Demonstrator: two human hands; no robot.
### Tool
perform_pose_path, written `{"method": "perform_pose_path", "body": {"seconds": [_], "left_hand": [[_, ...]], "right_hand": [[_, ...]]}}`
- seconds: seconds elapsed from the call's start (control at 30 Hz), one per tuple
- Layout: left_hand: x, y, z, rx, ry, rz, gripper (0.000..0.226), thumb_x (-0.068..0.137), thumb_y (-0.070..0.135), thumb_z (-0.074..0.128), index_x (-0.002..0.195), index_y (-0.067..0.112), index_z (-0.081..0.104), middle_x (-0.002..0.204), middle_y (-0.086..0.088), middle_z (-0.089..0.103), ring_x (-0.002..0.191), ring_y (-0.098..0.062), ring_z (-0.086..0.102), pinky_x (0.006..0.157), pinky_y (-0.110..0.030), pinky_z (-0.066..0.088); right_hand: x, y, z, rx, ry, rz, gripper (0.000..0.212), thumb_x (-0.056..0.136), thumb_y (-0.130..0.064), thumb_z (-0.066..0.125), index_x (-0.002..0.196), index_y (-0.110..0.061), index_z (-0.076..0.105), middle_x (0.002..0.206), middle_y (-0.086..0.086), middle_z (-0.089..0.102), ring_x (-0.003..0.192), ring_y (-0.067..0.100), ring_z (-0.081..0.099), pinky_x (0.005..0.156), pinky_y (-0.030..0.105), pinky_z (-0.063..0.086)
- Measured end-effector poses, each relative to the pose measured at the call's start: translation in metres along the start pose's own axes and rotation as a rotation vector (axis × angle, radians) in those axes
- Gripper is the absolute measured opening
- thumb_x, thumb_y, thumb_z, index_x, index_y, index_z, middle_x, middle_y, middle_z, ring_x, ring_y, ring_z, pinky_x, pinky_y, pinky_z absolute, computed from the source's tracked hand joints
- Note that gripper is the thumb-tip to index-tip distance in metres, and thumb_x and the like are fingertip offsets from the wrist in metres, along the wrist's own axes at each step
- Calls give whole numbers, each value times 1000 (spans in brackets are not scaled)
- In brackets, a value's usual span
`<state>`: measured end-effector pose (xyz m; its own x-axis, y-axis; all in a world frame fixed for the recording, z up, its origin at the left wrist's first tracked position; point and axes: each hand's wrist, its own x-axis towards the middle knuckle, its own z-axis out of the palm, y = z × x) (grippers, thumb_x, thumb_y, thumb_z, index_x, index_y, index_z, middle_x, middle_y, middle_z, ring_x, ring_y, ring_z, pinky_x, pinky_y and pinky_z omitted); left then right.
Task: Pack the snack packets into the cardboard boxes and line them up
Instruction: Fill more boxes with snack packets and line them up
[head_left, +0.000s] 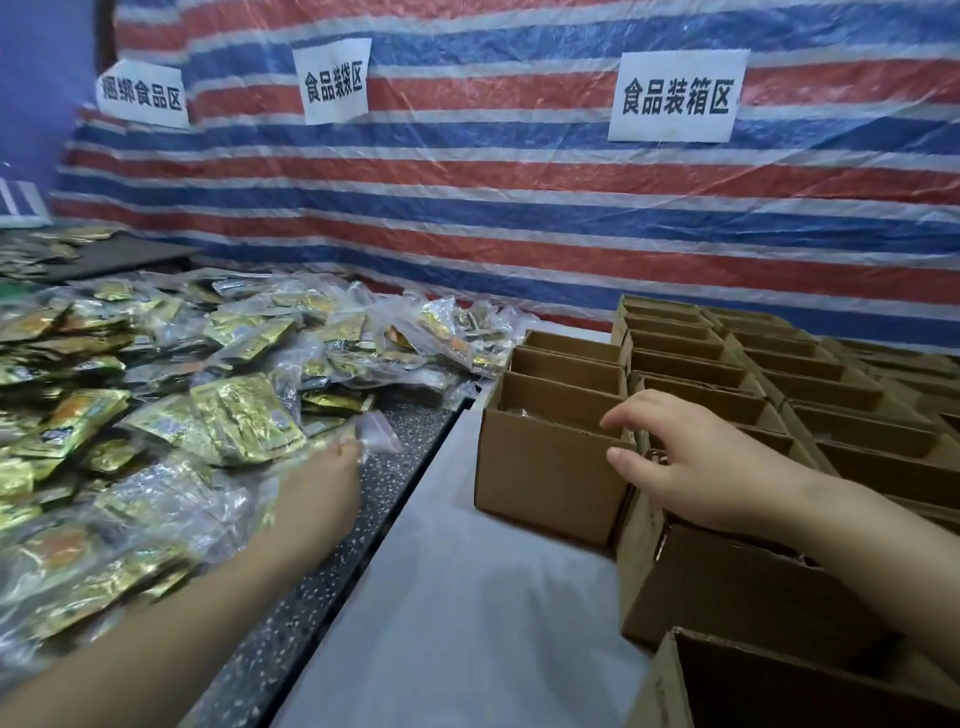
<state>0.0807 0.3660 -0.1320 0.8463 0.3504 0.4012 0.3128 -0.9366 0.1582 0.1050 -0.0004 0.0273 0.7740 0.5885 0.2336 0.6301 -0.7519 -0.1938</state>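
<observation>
A heap of clear bags filled with gold and green snack packets (244, 415) covers the dark speckled table on the left. My left hand (322, 488), blurred, reaches into the heap's near edge and pinches the corner of a clear bag (376, 434). An open cardboard box (545, 467) stands at the front of a short row on the white sheet. My right hand (691, 467) grips its right wall, fingers over the rim and thumb outside. I cannot see what lies inside the box.
Several rows of open cardboard boxes (779, 384) fill the right side, with two more boxes (753, 592) near me. A bare strip of white sheet (457, 597) runs between the tables. A striped tarpaulin wall with paper signs (675, 98) closes the back.
</observation>
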Motion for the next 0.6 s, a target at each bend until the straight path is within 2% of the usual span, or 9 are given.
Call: {"method": "perform_pose_path", "body": {"seconds": [0.07, 0.13, 0.23, 0.3, 0.33, 0.4, 0.5, 0.53, 0.6], "left_hand": [[-27, 14, -5, -143, -53, 11, 53, 96, 3, 41, 147, 17, 39, 123, -9, 67, 77, -19, 66, 60, -34, 54], [-54, 30, -8, -319, -119, -36, 51, 96, 6, 42, 146, 14, 35, 98, -11, 70, 71, -22, 60, 58, -37, 47], [-76, 45, -17, -675, -110, -220, 54, 98, 21, 50, 147, 17, 28, 102, -6, 67, 80, -25, 65, 60, -33, 46], [-79, 46, -23, -899, -164, -454, 59, 98, 30, 56, 148, 23, 26, 104, -1, 64, 71, -21, 67, 50, -30, 49], [-80, 44, -25, -954, -205, -535, 56, 96, 25, 58, 145, 23, 30, 108, -4, 62, 70, -23, 66, 52, -30, 51], [-88, 40, -29, -823, -256, -521, 38, 92, 15, 56, 129, 23, 50, 112, -8, 64, 75, -23, 65, 63, -34, 54], [-99, 39, -29, -210, -229, -246, 28, 88, 27, 51, 113, 31, 61, 120, -4, 67, 102, -24, 62, 88, -37, 51], [-101, 41, -31, -159, -257, -225, 29, 87, 36, 50, 115, 31, 59, 126, -3, 64, 109, -25, 59, 92, -39, 49], [-106, 45, -37, -221, -371, -268, 42, 82, 60, 52, 112, 31, 49, 123, -2, 62, 108, -25, 60, 91, -38, 51]], "right_hand": [[-8, -4, 0, -1, 2, -7, 42, 98, -47, 55, 138, -36, 52, 119, -30, 40, 114, -8, 42, 84, 8, 37], [-17, -8, -2, -5, -7, -9, 41, 98, -48, 55, 138, -38, 51, 119, -32, 38, 113, -9, 41, 79, 6, 36], [-29, -12, -7, 1, -30, -13, 41, 98, -47, 56, 137, -38, 52, 118, -31, 39, 112, -9, 43, 77, 5, 35], [-36, -15, -11, 7, -44, -14, 41, 99, -47, 56, 138, -37, 52, 118, -30, 41, 113, -7, 44, 84, 7, 37], [-40, -15, -13, 14, -47, -15, 41, 99, -46, 56, 138, -36, 52, 119, -29, 42, 114, -6, 45, 89, 10, 38], [-47, -17, -15, 32, -56, -18, 42, 99, -46, 56, 139, -35, 52, 125, -25, 47, 116, -5, 46, 93, 13, 39], [-57, -19, -17, 46, -81, -19, 41, 99, -45, 56, 138, -34, 52, 131, -21, 50, 116, -4, 48, 91, 13, 39], [-59, -19, -18, 50, -87, -19, 41, 99, -44, 56, 138, -33, 53, 131, -19, 51, 115, -2, 48, 92, 14, 40], [-63, -21, -20, 67, -90, -4, 40, 99, -44, 56, 138, -32, 53, 131, -17, 51, 114, 0, 50, 93, 17, 43]]}}
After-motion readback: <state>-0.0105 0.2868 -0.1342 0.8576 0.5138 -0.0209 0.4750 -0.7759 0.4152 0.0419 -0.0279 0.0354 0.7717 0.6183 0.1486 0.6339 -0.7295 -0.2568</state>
